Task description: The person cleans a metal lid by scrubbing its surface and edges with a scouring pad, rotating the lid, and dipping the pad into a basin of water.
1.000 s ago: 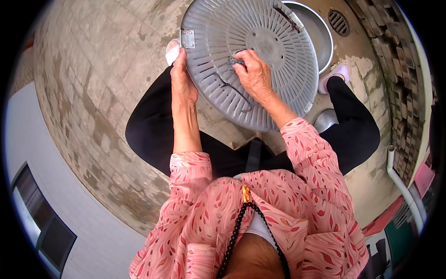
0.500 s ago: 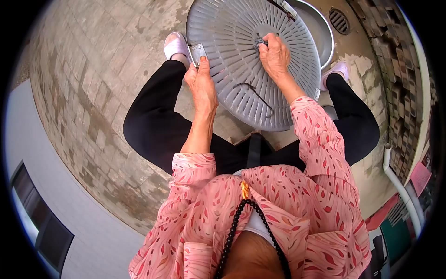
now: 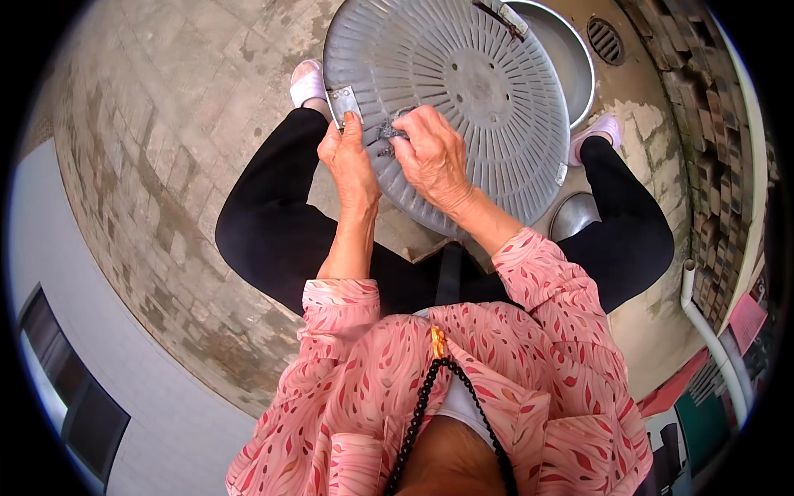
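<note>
A round grey metal steamer tray (image 3: 525, 116) with rings of slots lies tilted between the knees, its near edge towards my lap. My left hand (image 3: 351, 169) is closed on its left rim, the thumb on a small riveted metal tab (image 3: 343, 102). Pinched in the fingers of my right hand (image 3: 434, 157) is a tangled steel wool scourer (image 3: 388, 132), pressed against the slotted surface close to the left hand. A dark wire handle (image 3: 500, 18) lies at the tray's far edge. The right hand and forearm cover part of the near side.
Behind the tray, at the upper right, stands a wide metal basin (image 3: 584, 54). A rounded metal vessel (image 3: 574, 217) is partly visible by the right knee. Paving (image 3: 174, 165) surrounds the feet. A drain grate (image 3: 605, 41) and stacked bricks (image 3: 703, 140) are on the right.
My right hand has moved the scourer from the tray's centre to its left side, near my left hand. The tray has shifted slightly left, and the dark hooked wire near its front is now out of sight.
</note>
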Action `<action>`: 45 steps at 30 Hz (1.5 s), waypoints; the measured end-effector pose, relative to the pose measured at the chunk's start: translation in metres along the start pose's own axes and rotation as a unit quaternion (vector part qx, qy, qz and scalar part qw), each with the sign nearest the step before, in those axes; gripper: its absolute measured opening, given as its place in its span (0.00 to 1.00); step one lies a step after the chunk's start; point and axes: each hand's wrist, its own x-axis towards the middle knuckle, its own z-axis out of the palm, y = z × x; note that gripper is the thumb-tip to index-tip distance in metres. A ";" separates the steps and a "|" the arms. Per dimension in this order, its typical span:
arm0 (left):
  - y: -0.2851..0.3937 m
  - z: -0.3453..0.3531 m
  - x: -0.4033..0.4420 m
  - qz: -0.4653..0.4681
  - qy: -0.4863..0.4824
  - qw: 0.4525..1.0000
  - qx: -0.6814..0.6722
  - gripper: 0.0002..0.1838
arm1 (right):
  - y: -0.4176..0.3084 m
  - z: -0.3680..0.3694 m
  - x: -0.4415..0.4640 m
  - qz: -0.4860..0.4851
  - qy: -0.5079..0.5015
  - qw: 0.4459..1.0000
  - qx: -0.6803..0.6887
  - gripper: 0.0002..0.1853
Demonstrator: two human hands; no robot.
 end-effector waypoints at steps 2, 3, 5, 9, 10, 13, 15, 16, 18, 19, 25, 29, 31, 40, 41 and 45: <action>-0.004 -0.008 -0.002 -0.017 -0.014 1.000 -0.002 0.16 | 0.005 0.005 -0.004 -0.011 -0.011 0.999 0.030 0.09; -0.006 -0.011 -0.002 -0.024 -0.022 0.999 -0.005 0.17 | 0.019 0.004 0.001 0.022 -0.002 1.000 -0.014 0.09; -0.003 -0.015 -0.001 -0.047 -0.030 0.998 -0.036 0.16 | 0.073 -0.007 0.018 0.099 0.011 0.989 -0.106 0.09; 0.019 -0.012 0.015 -0.143 -0.065 0.985 -0.077 0.12 | 0.086 0.000 0.043 0.142 0.022 0.974 -0.175 0.10; 0.019 -0.010 0.014 -0.150 -0.058 0.986 -0.042 0.12 | 0.070 0.013 0.046 0.104 0.033 0.986 -0.130 0.10; 0.013 -0.012 0.018 -0.143 -0.052 0.988 -0.017 0.11 | 0.004 0.048 0.067 -0.018 0.013 1.000 -0.014 0.11; 0.014 -0.014 0.016 -0.173 -0.073 0.982 -0.038 0.09 | 0.005 0.048 0.064 0.005 -0.023 1.000 0.021 0.11; 0.013 -0.015 0.022 -0.180 -0.077 0.980 -0.045 0.10 | 0.010 0.042 0.063 0.013 -0.040 0.999 0.034 0.12; 0.013 -0.010 0.036 -0.190 -0.077 0.975 -0.081 0.14 | 0.027 0.031 0.050 0.027 -0.029 0.999 0.014 0.12; 0.015 -0.005 0.040 -0.196 -0.091 0.975 -0.054 0.15 | 0.034 0.025 0.041 0.035 -0.025 0.999 0.008 0.12; 0.013 0.001 0.021 -0.033 -0.090 0.995 0.026 0.17 | 0.016 0.017 0.033 0.058 0.029 0.998 0.005 0.11; 0.016 -0.008 0.006 0.054 -0.082 0.994 -0.046 0.15 | -0.018 0.019 0.044 -0.028 0.036 0.997 0.063 0.10; 0.015 -0.017 0.002 0.048 -0.091 0.992 -0.079 0.18 | -0.001 0.020 0.050 -0.016 0.030 0.997 0.073 0.10; 0.014 -0.017 0.016 -0.138 -0.075 0.986 -0.054 0.10 | 0.007 0.032 0.051 0.037 -0.002 0.999 0.031 0.11; 0.011 -0.017 0.016 -0.126 -0.079 0.988 -0.044 0.10 | 0.003 0.034 0.052 0.026 -0.014 0.998 0.053 0.11; 0.004 -0.013 0.006 -0.076 -0.067 0.995 -0.011 0.11 | 0.059 0.027 0.058 0.130 0.018 0.990 -0.050 0.12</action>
